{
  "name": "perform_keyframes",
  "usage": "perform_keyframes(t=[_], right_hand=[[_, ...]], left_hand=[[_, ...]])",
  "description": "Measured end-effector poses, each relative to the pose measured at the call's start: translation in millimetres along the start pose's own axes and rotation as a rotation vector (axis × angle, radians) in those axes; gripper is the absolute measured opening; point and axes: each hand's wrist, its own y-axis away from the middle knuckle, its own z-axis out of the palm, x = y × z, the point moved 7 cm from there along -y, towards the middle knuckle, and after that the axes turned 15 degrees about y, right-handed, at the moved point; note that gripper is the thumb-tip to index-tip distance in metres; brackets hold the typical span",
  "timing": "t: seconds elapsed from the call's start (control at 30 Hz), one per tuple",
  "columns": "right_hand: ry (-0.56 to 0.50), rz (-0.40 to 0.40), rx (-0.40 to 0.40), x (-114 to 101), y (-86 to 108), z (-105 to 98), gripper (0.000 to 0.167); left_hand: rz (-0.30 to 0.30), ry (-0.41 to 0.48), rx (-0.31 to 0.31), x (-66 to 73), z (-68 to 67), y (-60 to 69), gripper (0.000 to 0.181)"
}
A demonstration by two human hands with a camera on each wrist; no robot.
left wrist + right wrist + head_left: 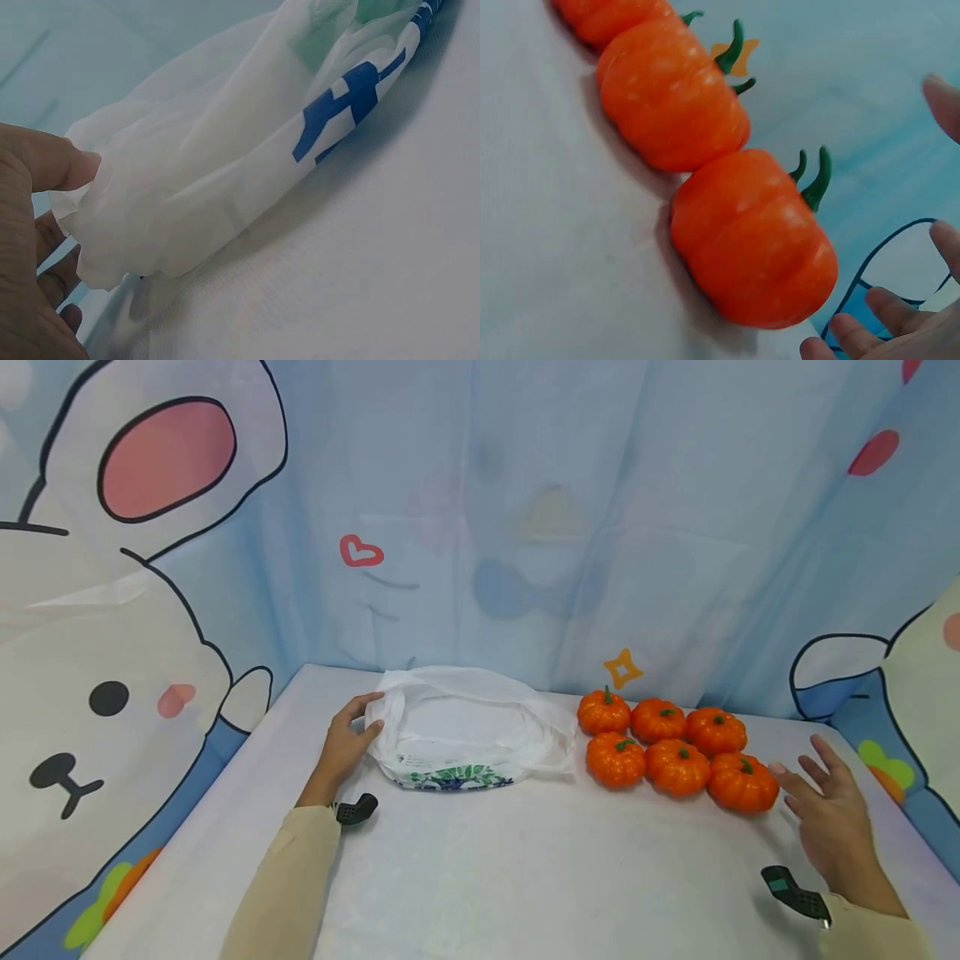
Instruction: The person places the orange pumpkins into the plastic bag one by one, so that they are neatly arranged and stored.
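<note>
A white plastic bag (465, 727) with a green and blue print lies on the table, its mouth spread wide. My left hand (350, 739) holds the bag's left edge between thumb and fingers. In the left wrist view the thumb (64, 165) lies against the thin plastic (172, 180), the other fingers partly hidden behind its edge. Several small orange pumpkins (677, 767) with green stems stand in two rows right of the bag. Beside the nearest right pumpkin (742, 783), my right hand (832, 814) hovers with fingers spread, holding nothing; the same pumpkin (754, 240) fills the middle of the right wrist view.
A white cloth covers the table (525, 877). Behind it hangs a light blue curtain (480, 527) with cartoon prints, close to the back row of pumpkins. Each wrist wears a black device, one at the left (356, 810) and one at the right (795, 893).
</note>
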Motion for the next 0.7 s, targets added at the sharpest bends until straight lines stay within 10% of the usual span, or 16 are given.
perform_keyframes(t=[0.27,0.7], right_hand=[[0.343,-0.065,-0.143,5.7,-6.3,11.9,0.096],[0.408,-0.048,-0.202,16.8,-10.8,23.2,0.107]], left_hand=[[0.003,0.0,0.0,-0.9,-0.2,-0.2,0.046],[-0.006,-0.001,-0.007,-0.8,0.7,0.4,0.046]])
